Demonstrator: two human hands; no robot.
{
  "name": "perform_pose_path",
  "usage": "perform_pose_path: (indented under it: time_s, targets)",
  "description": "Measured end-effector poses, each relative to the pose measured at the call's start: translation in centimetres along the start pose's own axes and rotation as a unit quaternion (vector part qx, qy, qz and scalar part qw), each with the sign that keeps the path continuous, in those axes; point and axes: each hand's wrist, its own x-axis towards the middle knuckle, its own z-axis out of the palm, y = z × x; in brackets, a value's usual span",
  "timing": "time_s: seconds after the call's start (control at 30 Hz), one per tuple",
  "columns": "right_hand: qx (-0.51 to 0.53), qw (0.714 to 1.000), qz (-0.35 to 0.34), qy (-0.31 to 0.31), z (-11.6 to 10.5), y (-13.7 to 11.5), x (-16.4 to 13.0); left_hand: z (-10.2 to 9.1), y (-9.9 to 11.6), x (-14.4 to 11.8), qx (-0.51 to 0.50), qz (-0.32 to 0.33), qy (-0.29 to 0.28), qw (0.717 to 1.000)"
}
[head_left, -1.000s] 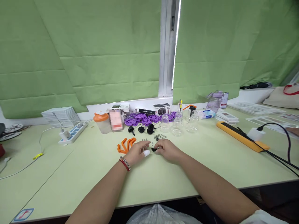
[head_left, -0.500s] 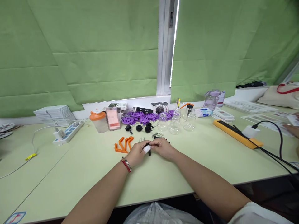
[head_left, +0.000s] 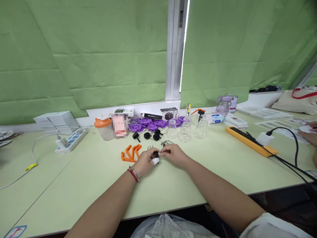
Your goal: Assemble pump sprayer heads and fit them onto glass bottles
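My left hand [head_left: 146, 161] is closed around a small black plastic part [head_left: 156, 154], and a white wrap [head_left: 155, 161] covers its thumb. Against the part's right side, the thumb and fingertips of my right hand [head_left: 173, 153] are pinched together; what they hold is too small to make out. Just beyond my hands lie several metal springs [head_left: 167, 142] and thin metal pins [head_left: 150, 147]. Orange angled levers [head_left: 131, 153] rest to the left of my left hand. Farther back are several round black caps with stems [head_left: 147, 136].
Clear glass bottles [head_left: 184, 135] stand behind my right hand, beside purple spoked plastic pieces [head_left: 152, 127]. An orange-lidded cup [head_left: 103, 128] is at back left. Power strips lie left [head_left: 71, 140] and right [head_left: 250, 141], with cables. Another person's hand [head_left: 308, 136] shows at far right.
My right fingertips have drawn slightly away from the left hand, and more of the black part shows between them. The camera view has shifted slightly.
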Motion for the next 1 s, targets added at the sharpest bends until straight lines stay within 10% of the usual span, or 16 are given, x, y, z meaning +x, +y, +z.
perform_pose_path:
  time_s: [0.17, 0.37, 1.0]
  targets:
    - [-0.058, 0.99, 0.089, 0.092, -2.6, 1.1, 1.8, 0.0, 0.3, 0.0, -0.081, -0.023, -0.012, 0.996]
    - [-0.277, 0.954, 0.111, 0.017, -4.9, 2.2, 4.4, -0.1, 0.2, -0.1, -0.05, -0.015, -0.018, 0.999]
    - [-0.353, 0.931, 0.081, -0.056, -3.3, 3.9, 6.6, -0.5, -0.5, 0.2, -0.036, -0.025, -0.016, 0.999]
